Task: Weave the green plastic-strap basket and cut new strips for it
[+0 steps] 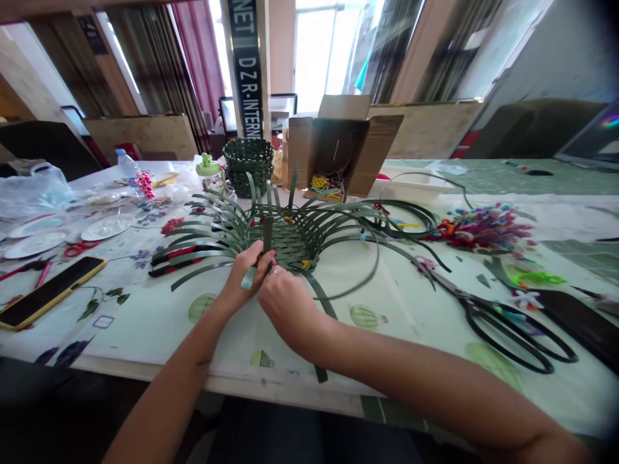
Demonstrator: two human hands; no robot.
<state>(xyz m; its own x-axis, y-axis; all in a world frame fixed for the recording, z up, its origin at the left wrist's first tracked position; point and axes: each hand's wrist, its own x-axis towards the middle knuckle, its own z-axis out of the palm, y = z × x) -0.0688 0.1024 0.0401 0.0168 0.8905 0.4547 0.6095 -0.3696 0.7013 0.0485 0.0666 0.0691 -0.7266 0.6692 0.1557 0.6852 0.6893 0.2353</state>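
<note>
Gripping an upright green strip at the edge of a half-woven basket base, the left hand is closed, its fingers curled around the strip. The right hand sits just beside it, curled over the near edge of the weave, though whether it pinches anything is hidden. The basket lies flat on the surface directly in front of the person, its loose ends fanning out to both sides. It looks light, and the plastic strapping looks springy and rather slick, so the loose ends will likely flick about; the tight woven middle seems the steadiest place to take hold.

Red-and-black pliers lie under the left-hand strips, and large black-handled scissors lie to the right, near the longest ends. Further off, a bundle of colourful pipe cleaners sits on the right, with a gold-edged phone and red scissors on the left. Beyond stand a finished green woven basket and an open cardboard box.
</note>
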